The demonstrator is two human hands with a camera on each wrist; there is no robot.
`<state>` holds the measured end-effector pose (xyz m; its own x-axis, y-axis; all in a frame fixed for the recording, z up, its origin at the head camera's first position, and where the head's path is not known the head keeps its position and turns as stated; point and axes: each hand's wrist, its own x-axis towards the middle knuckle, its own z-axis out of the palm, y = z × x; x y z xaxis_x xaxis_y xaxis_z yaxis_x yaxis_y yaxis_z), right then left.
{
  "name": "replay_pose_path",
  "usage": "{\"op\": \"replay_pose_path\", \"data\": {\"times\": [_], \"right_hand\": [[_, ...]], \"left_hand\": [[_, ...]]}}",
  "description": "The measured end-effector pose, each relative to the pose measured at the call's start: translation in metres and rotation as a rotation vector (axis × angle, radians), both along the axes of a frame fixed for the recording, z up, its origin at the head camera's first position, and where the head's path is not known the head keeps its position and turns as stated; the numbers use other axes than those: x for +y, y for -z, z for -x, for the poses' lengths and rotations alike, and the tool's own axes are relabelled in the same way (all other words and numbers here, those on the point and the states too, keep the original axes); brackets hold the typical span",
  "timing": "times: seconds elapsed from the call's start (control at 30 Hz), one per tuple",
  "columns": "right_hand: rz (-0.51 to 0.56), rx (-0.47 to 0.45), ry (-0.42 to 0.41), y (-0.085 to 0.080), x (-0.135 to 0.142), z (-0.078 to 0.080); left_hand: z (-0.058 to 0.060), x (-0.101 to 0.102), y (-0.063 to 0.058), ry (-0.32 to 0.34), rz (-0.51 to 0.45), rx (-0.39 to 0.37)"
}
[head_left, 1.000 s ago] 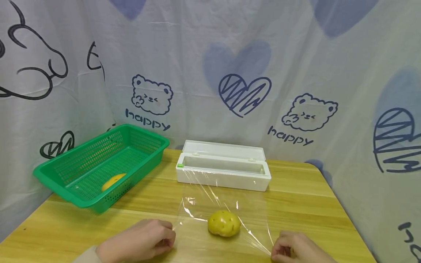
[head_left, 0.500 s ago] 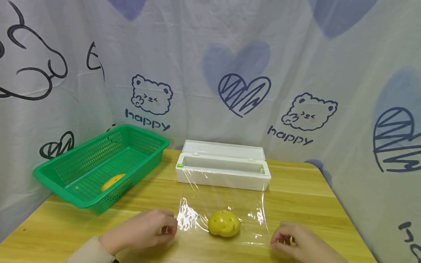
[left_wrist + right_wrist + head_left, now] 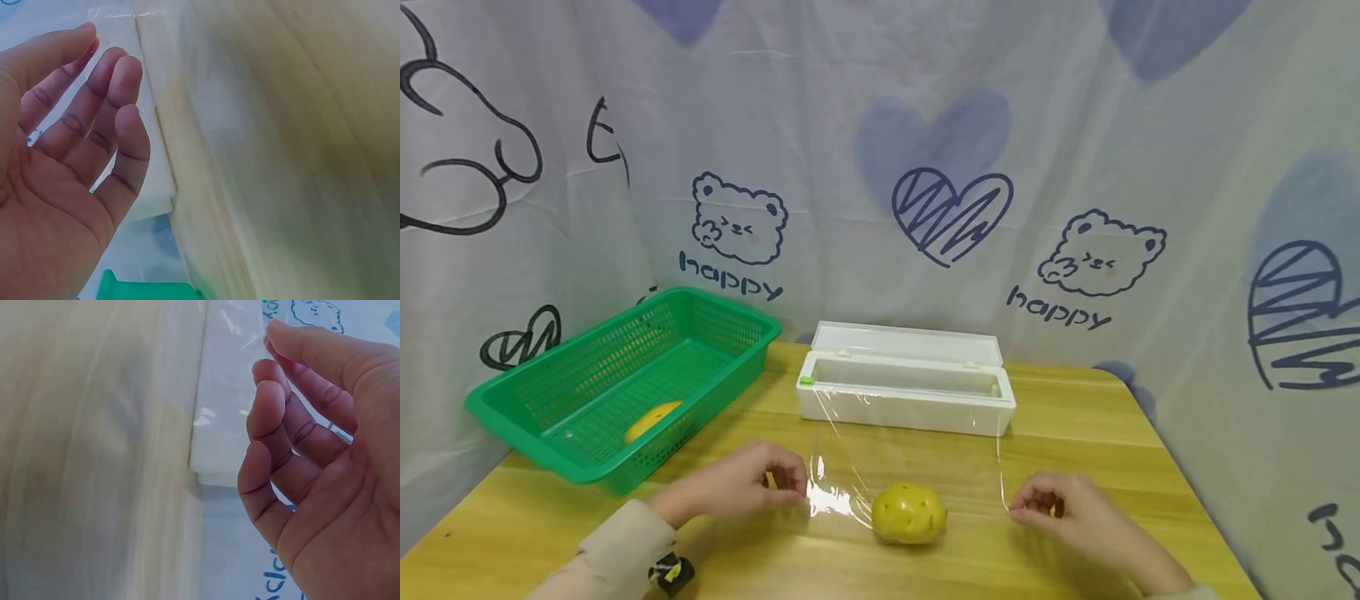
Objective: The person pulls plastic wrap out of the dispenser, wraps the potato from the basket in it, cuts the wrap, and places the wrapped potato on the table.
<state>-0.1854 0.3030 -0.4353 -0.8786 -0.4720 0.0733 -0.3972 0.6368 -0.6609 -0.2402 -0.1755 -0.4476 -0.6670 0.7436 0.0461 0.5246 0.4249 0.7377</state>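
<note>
A sheet of clear plastic wrap (image 3: pixel 925 454) stretches from the white wrap dispenser box (image 3: pixel 906 408) toward the front of the table. My left hand (image 3: pixel 748 479) pinches its left front corner between thumb and forefinger. At the right front corner, my right hand (image 3: pixel 1071 512) pinches the film the same way. Both wrist views show thumb and forefinger meeting while the other fingers of the left hand (image 3: pixel 75 144) and right hand (image 3: pixel 312 437) curl loosely. A yellow potato (image 3: pixel 909 513) lies on the table between the hands, at the front part of the film.
At the left stands a green plastic basket (image 3: pixel 700 421) with another yellow potato (image 3: pixel 652 421) inside. The dispenser's lid (image 3: pixel 906 342) is raised at the back. A printed curtain (image 3: pixel 850 275) hangs behind the wooden table (image 3: pixel 1075 425).
Both hands have risen and moved away from the table's front edge, carrying the film's front corners back toward the box. The film now hangs slacker. The potato stays in place.
</note>
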Motion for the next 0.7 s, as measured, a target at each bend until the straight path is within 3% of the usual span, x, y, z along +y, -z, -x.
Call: {"op": "replay_pose_path", "data": {"times": [0.17, 0.5, 0.63, 0.7], "right_hand": [[-0.006, -0.027, -0.001, 0.007, 0.002, 0.006], [-0.002, -0.044, -0.041, 0.014, 0.003, 0.006], [-0.006, -0.078, -0.045, 0.013, 0.002, 0.006], [-0.007, -0.091, -0.05, 0.013, 0.002, 0.006]], "left_hand": [[0.006, -0.002, 0.007, -0.004, 0.005, -0.041], [0.008, 0.001, 0.009, 0.04, 0.045, -0.043], [0.006, 0.0, 0.005, 0.033, 0.079, -0.015], [0.002, 0.004, 0.001, -0.003, 0.116, 0.048]]}}
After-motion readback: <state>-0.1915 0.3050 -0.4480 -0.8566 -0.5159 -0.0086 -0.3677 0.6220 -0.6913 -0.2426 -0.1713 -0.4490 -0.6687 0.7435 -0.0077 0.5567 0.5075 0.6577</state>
